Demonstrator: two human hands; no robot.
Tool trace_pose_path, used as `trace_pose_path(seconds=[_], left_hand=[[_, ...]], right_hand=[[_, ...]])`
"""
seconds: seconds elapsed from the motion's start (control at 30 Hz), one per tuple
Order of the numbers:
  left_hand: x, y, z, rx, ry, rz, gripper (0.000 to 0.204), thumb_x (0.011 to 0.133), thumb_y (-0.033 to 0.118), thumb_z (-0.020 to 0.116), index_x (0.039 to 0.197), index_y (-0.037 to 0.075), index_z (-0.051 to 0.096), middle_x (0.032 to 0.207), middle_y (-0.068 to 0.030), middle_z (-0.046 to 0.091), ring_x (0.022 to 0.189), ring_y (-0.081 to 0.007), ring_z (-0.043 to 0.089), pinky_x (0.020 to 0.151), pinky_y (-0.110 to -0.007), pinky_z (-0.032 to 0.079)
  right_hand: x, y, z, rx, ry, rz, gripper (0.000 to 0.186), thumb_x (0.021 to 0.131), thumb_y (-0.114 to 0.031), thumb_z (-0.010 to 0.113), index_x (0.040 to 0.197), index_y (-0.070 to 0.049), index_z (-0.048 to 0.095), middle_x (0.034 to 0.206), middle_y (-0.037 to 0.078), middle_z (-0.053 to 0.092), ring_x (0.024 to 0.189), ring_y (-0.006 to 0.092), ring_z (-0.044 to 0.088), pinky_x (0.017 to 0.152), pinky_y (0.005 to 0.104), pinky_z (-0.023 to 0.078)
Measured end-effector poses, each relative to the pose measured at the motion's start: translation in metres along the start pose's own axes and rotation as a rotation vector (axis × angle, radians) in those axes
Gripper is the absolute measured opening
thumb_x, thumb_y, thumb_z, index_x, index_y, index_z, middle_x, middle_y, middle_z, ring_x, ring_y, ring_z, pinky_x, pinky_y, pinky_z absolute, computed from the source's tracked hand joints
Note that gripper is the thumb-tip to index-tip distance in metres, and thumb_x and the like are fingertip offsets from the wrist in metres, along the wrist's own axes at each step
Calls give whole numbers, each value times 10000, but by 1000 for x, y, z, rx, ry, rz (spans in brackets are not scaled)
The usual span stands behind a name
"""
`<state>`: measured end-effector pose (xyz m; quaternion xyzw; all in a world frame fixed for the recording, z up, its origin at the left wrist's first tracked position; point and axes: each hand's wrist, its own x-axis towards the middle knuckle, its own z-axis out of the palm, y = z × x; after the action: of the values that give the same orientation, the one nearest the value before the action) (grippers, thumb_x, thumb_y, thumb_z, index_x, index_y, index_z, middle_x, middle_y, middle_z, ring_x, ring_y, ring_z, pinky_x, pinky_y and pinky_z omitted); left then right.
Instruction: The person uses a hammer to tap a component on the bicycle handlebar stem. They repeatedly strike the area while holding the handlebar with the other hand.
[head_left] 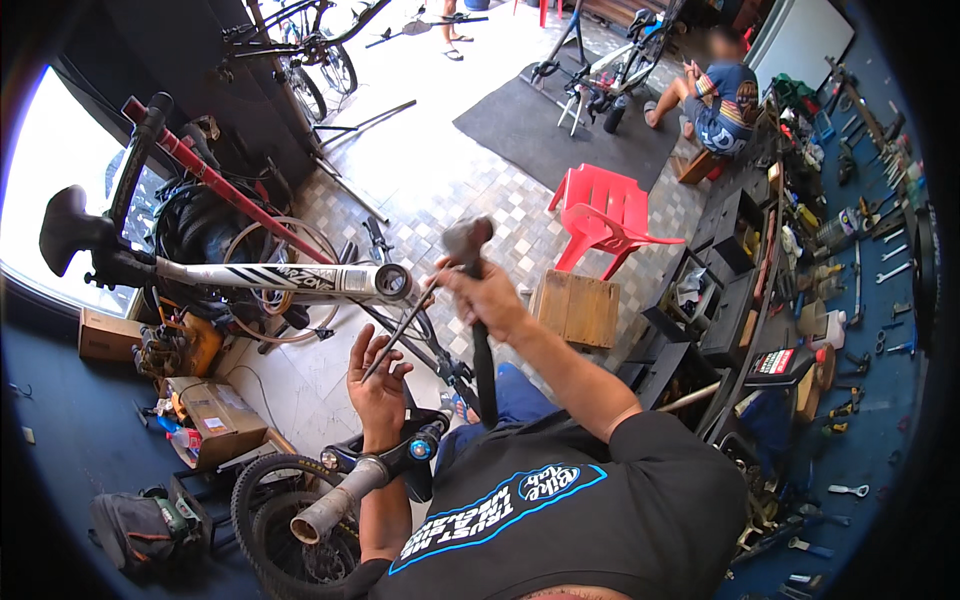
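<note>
Gripping the black handle of a hammer (pixel 472 270), the right hand (pixel 487 298) is closed firmly around the shaft just below the head, which is raised at about twelve o'clock from the wrist, as if poised above the work. At eight o'clock from it, the left hand (pixel 378 385) pinches a thin metal rod (pixel 402 330) between fingers and thumb, a narrow hold that keeps the rod slanted up toward the open head tube (pixel 392 282) of the white bicycle frame (pixel 270 276); judging by the line of it, the rod is held as a punch aimed into that tube. The frame lies roughly level, clamped to a red-armed repair stand (pixel 215 185) at ten o'clock, its black saddle (pixel 65 228) at nine o'clock near the bright window.

Below the left hand, at six o'clock, one suspension fork (pixel 385 465) with its steerer tube (pixel 325 512) pointing toward the camera rests across the lap, beside one knobby wheel (pixel 275 520).

Counted: one hammer, one rod, one frame, one fork. One red plastic chair (pixel 605 215) and one wooden crate (pixel 578 308) stand at two o'clock; two cardboard boxes (pixel 215 415) sit at eight o'clock. Another person (pixel 720 95) sits at one o'clock beside a second bicycle.
</note>
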<state>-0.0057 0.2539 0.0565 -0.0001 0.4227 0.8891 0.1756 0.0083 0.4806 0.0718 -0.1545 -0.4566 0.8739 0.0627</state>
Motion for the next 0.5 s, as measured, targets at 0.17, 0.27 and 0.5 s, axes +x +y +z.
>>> trace_pose_path(seconds=[0.17,0.27,0.5], left_hand=[[14,-8,-37,-82,94,-134,253,975,95,612,1219,32,601,1019,-76,669,894,-188,661,766,-347,577],[25,-8,-46,-61,139,-190,244,976,144,623,1195,36,621,1029,-75,678,941,-201,647,844,-389,540],[52,-10,-42,242,145,-295,430,974,165,618,1364,31,496,1260,-85,596,1155,-219,575,935,-427,507]], right_hand=[[20,-33,-60,-53,196,-112,244,938,-124,641,1165,-50,589,946,122,732,417,36,442,378,198,373],[38,-36,-98,-12,239,-150,230,940,-113,623,1166,-78,598,980,120,721,425,28,419,394,197,373],[101,32,-165,189,240,96,183,943,-110,635,1123,-102,598,1016,117,719,442,48,424,423,228,388]])
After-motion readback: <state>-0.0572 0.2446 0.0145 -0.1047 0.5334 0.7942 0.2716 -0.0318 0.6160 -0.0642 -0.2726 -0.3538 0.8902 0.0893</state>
